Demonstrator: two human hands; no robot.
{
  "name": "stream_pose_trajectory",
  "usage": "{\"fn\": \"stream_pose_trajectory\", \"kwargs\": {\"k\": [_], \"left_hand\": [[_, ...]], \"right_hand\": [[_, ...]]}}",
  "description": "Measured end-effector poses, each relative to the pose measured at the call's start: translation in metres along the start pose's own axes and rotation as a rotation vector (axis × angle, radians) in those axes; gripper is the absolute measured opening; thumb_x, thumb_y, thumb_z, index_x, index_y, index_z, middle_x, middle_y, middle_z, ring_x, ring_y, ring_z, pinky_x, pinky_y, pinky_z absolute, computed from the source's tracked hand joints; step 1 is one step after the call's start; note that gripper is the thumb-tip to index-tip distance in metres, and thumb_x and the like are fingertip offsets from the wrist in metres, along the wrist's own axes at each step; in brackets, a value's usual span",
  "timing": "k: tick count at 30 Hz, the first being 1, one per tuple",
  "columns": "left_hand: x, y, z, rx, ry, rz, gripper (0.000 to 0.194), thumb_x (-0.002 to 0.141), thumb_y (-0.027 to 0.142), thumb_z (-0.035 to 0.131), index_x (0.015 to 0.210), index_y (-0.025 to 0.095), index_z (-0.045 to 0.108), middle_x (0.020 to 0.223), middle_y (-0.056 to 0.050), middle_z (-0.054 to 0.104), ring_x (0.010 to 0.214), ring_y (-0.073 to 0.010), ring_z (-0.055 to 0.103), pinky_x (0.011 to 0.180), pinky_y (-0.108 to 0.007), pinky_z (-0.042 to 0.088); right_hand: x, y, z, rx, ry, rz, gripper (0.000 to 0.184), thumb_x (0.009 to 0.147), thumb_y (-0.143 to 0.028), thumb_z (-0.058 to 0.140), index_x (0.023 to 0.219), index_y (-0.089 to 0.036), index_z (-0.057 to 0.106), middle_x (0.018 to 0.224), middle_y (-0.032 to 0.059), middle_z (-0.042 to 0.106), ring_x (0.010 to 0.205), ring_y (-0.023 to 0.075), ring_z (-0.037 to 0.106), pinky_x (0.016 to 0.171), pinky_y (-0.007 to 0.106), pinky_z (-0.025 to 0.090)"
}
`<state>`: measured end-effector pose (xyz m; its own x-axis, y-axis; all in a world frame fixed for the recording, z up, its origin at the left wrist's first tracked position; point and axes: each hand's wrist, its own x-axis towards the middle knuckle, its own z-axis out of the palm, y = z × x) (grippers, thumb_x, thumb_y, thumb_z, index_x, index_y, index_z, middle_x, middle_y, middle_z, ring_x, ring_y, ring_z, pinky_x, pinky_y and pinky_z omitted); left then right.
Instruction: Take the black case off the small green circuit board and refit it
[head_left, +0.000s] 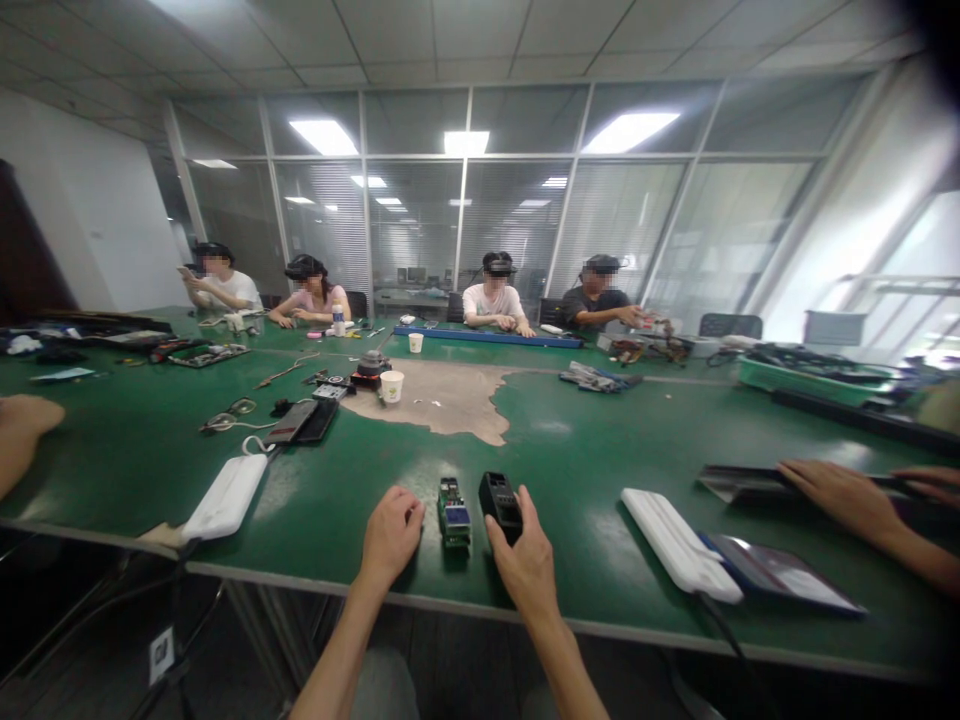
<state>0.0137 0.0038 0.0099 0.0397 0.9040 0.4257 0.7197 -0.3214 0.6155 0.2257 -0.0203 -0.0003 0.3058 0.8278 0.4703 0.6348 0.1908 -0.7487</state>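
My right hand [525, 565] grips a black plastic housing [496, 500] with openings in its upper end, thumb on the near side and fingers along its right edge. Left of it, a green circuit board assembly [454, 520] with a blue component stands on the table, apart from both hands. My left hand [391, 540] rests on the tabletop just left of that board, its fingers curled in; I see nothing held in them.
On the green table [585, 450] lie a white power bank [679, 545] at right and another white device [229, 495] at left. Paper cups [391, 387] stand beyond. A neighbour's hand [844, 500] touches a dark metal strip at right. Several people sit across the table.
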Motion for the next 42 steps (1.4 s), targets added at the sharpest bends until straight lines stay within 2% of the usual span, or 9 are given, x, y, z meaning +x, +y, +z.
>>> {"fn": "stream_pose_trajectory", "kwargs": {"k": [6,10,13,18,22,30,37,42], "left_hand": [[0.000,0.000,0.000,0.009,0.012,-0.010,0.024,0.089,0.028,0.046,0.073,0.019,0.062,0.087,-0.003,0.059,0.082,-0.0130,0.057,0.079,-0.024,0.042],[-0.001,0.000,0.000,0.013,0.016,0.005,0.025,0.090,0.028,0.045,0.072,0.019,0.060,0.086,-0.003,0.059,0.082,-0.0127,0.056,0.078,-0.024,0.041],[-0.001,-0.001,0.001,0.016,0.027,0.004,0.023,0.090,0.028,0.046,0.074,0.019,0.060,0.085,-0.002,0.058,0.081,-0.0125,0.056,0.078,-0.023,0.041],[-0.002,-0.001,0.002,0.021,0.028,-0.008,0.023,0.090,0.028,0.046,0.073,0.019,0.058,0.085,-0.002,0.058,0.078,-0.0116,0.055,0.073,-0.022,0.040],[-0.002,0.000,0.001,0.016,0.021,-0.011,0.024,0.090,0.029,0.046,0.073,0.019,0.059,0.086,-0.002,0.058,0.078,-0.0113,0.056,0.073,-0.022,0.040],[-0.001,0.002,-0.002,0.024,0.006,-0.009,0.025,0.090,0.028,0.045,0.073,0.018,0.061,0.088,-0.004,0.059,0.081,-0.0124,0.057,0.076,-0.023,0.042],[-0.001,0.002,-0.002,0.012,-0.004,-0.008,0.026,0.090,0.028,0.045,0.073,0.018,0.062,0.088,-0.004,0.059,0.082,-0.0132,0.057,0.077,-0.025,0.042],[-0.001,0.003,-0.002,0.006,-0.002,0.000,0.026,0.091,0.028,0.044,0.074,0.019,0.062,0.088,-0.003,0.059,0.083,-0.0133,0.057,0.079,-0.025,0.042]], "right_hand": [[0.005,-0.035,-0.009,0.097,0.033,0.048,0.078,0.081,-0.050,0.058,0.145,-0.014,0.032,0.132,0.0149,0.056,0.121,0.0267,0.054,0.104,0.043,0.040],[0.005,-0.065,-0.008,0.129,0.017,-0.016,0.078,0.081,-0.048,0.059,0.146,-0.015,0.030,0.130,0.0134,0.057,0.119,0.0254,0.055,0.102,0.041,0.042],[0.001,-0.075,0.001,0.137,-0.030,-0.058,0.078,0.082,-0.046,0.058,0.146,-0.013,0.028,0.129,0.0142,0.057,0.118,0.0255,0.056,0.101,0.042,0.042],[-0.003,-0.075,0.020,0.070,-0.071,-0.119,0.074,0.085,-0.039,0.056,0.146,-0.008,0.027,0.136,0.0185,0.051,0.127,0.0275,0.048,0.105,0.044,0.039],[-0.004,-0.074,0.027,-0.011,-0.082,-0.182,0.074,0.084,-0.034,0.055,0.146,-0.005,0.025,0.142,0.0207,0.043,0.132,0.0287,0.042,0.107,0.043,0.036],[-0.017,-0.058,0.037,-0.044,-0.123,-0.186,0.075,0.084,-0.035,0.054,0.146,-0.005,0.025,0.139,0.0211,0.047,0.128,0.0301,0.047,0.103,0.044,0.041],[-0.022,-0.048,0.034,-0.021,-0.051,-0.167,0.081,0.082,-0.049,0.057,0.145,-0.007,0.028,0.145,0.0210,0.039,0.134,0.0310,0.038,0.108,0.048,0.034],[-0.020,-0.047,0.035,0.038,-0.081,-0.244,0.082,0.083,-0.045,0.057,0.148,-0.011,0.021,0.148,0.0177,0.035,0.136,0.0283,0.036,0.109,0.047,0.032]]}}
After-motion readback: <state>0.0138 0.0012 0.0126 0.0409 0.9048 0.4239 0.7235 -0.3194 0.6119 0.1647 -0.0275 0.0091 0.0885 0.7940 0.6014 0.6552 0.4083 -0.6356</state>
